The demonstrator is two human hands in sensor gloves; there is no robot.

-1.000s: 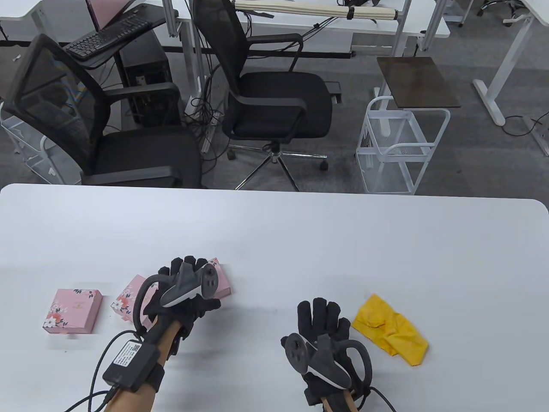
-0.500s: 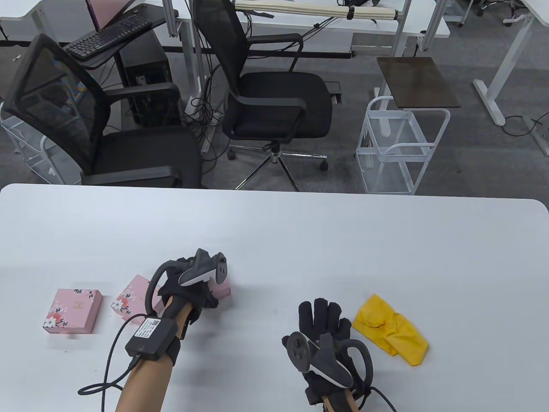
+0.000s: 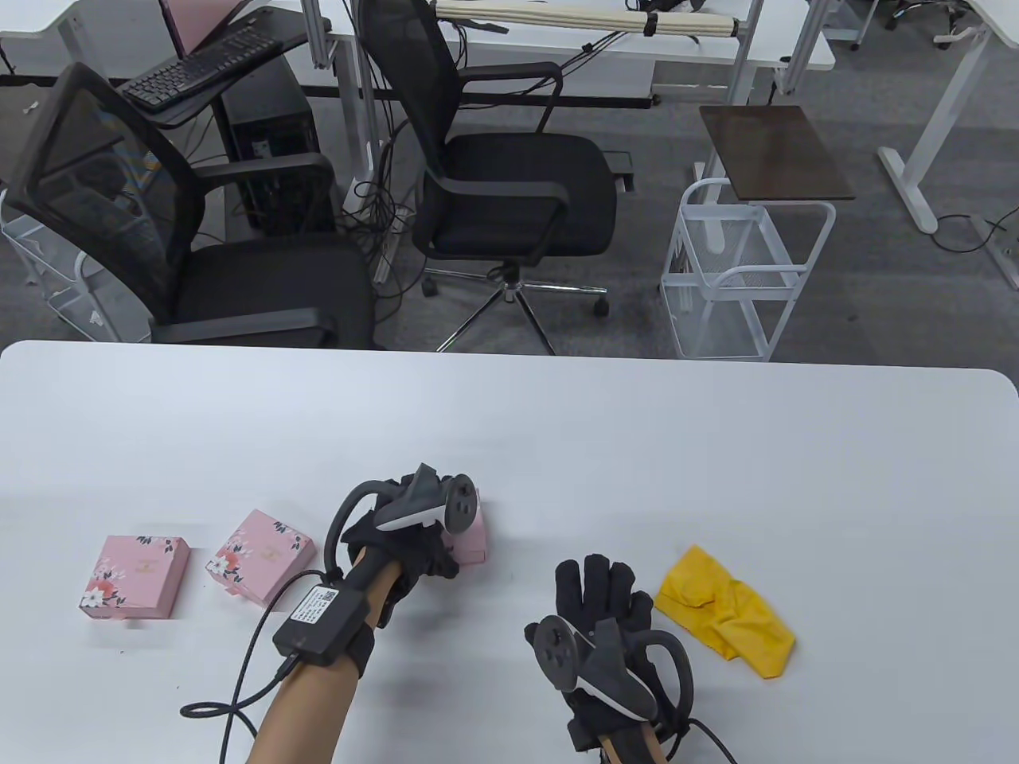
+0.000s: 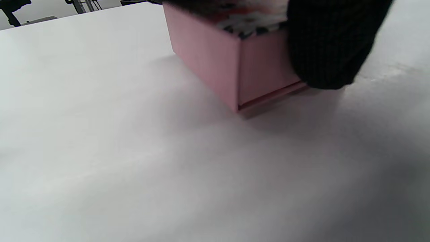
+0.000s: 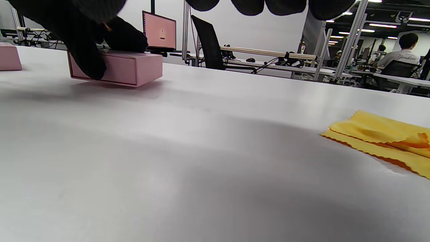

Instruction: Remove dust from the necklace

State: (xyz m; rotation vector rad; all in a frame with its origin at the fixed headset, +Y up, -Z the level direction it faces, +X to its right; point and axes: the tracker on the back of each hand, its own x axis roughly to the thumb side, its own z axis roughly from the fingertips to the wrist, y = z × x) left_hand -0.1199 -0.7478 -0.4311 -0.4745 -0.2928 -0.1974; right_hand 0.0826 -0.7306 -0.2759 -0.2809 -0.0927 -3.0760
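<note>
My left hand (image 3: pixel 418 549) grips a pink floral box (image 3: pixel 475 539) near the middle of the white table (image 3: pixel 557 446). In the left wrist view my thumb (image 4: pixel 327 50) presses the side of the box (image 4: pixel 215 64), which sits on the table. The right wrist view shows the fingers of my left hand (image 5: pixel 87 53) curled over the box (image 5: pixel 134 69). My right hand (image 3: pixel 597 593) lies flat on the table with fingers spread and holds nothing. A crumpled yellow cloth (image 3: pixel 724 613) lies just right of it, also seen in the right wrist view (image 5: pixel 386 141). No necklace is visible.
Two more pink floral boxes (image 3: pixel 134 577) (image 3: pixel 259 555) lie at the left of the table. A cable (image 3: pixel 239 684) trails from my left wrist. Office chairs (image 3: pixel 509 183) and a white wire cart (image 3: pixel 740 270) stand beyond the far edge.
My left hand has closed over the pink box and slid it to the right, away from the second box. The right hand and the cloth have stayed put.
</note>
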